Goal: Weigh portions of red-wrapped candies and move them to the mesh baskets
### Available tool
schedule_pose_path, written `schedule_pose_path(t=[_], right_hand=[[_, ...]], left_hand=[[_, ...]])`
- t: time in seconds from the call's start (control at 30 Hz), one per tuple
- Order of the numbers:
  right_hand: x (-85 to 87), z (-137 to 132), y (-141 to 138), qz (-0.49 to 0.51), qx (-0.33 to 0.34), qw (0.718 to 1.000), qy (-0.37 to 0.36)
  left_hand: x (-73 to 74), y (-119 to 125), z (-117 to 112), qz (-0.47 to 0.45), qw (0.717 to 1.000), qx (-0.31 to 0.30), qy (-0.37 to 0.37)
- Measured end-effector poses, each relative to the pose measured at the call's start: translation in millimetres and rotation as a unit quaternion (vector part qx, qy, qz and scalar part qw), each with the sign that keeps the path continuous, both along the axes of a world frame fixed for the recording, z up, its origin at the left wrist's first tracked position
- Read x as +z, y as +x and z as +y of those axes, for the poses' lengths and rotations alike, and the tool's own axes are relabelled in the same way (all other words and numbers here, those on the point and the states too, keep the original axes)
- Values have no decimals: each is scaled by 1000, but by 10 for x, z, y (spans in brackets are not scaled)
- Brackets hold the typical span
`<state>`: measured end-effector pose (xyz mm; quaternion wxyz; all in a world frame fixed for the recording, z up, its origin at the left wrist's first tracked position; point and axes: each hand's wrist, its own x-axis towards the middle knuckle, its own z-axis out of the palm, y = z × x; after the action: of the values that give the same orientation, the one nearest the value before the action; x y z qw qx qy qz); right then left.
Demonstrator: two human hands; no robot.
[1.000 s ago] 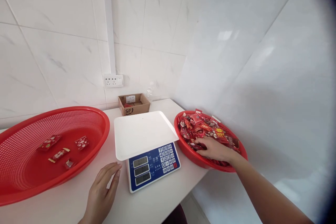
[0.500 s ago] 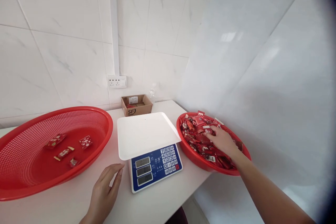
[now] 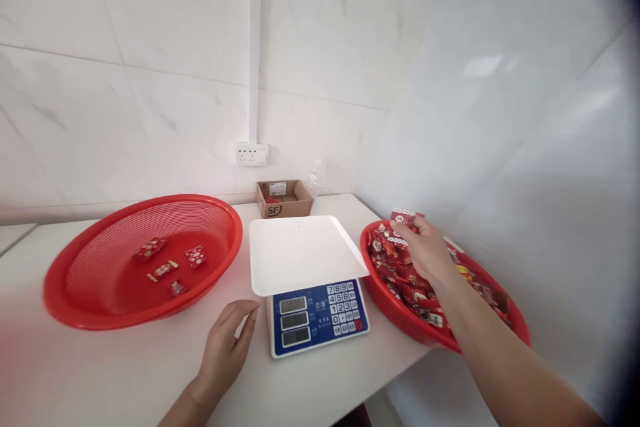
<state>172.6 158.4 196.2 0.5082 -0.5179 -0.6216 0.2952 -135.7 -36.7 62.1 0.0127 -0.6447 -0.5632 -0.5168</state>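
Observation:
My right hand [image 3: 427, 250] pinches a red candy packet [image 3: 404, 217] with a white dotted edge, held just above the heap of red-wrapped candies [image 3: 393, 267] in the right basket [image 3: 385, 303]. My left hand [image 3: 227, 337] hovers or rests by the left front corner of the scale [image 3: 320, 320], holding nothing, thumb and fingers slightly apart. The scale's white pan [image 3: 305, 250] has nothing on it. In the larger left basket [image 3: 145, 307] lie several wrapped candies, among them a red dotted packet [image 3: 196, 256].
Behind the scale stands a small open cardboard box [image 3: 285, 200], with a clear plastic bottle [image 3: 315, 177] beside it. A wall socket [image 3: 253, 155] is above the box. The white table [image 3: 165, 373] ends in front of the scale, and a smooth wall [image 3: 500, 167] rises along the right.
My right hand has lifted a red candy packet from the heap in the right basket. My left hand stays by the scale. The view has turned a little left.

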Motion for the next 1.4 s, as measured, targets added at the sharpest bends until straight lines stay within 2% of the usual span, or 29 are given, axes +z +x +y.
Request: schedule_pose_path(t=[0.17,0.3,0.4,0.6,0.87,1.07,1.17,1.27,1.4], right_hand=[[-252,12,-670,27,124,991,-44],[-460,-8,-934,-21,152,986,-66],[-524,27,-952,-75,144,984,-71],[-536,127,-868,-197,146,967,-68],[-538,-6,-934,-253,244,932,-88],[-527,35,-876,-307,213,925,-73],[-504,-36,-852,-333,214,917,-53],[-493,-202,-907,-376,227,897,-46],[-562,-384,-1054,-434,293,851,-24]], left_hand=[[2,1,-7,-11,1000,5,-5],[-17,-8,-11,-15,1000,8,-2],[-27,-11,-11,-19,1000,8,10],[-22,-7,-3,-21,1000,4,13],[-37,-13,-3,-17,1000,2,10],[-28,-9,-3,-23,1000,4,15],[-19,-7,-6,-24,1000,3,18],[-13,-5,-7,-26,1000,2,12],[-22,-8,-4,-25,1000,5,-3]])
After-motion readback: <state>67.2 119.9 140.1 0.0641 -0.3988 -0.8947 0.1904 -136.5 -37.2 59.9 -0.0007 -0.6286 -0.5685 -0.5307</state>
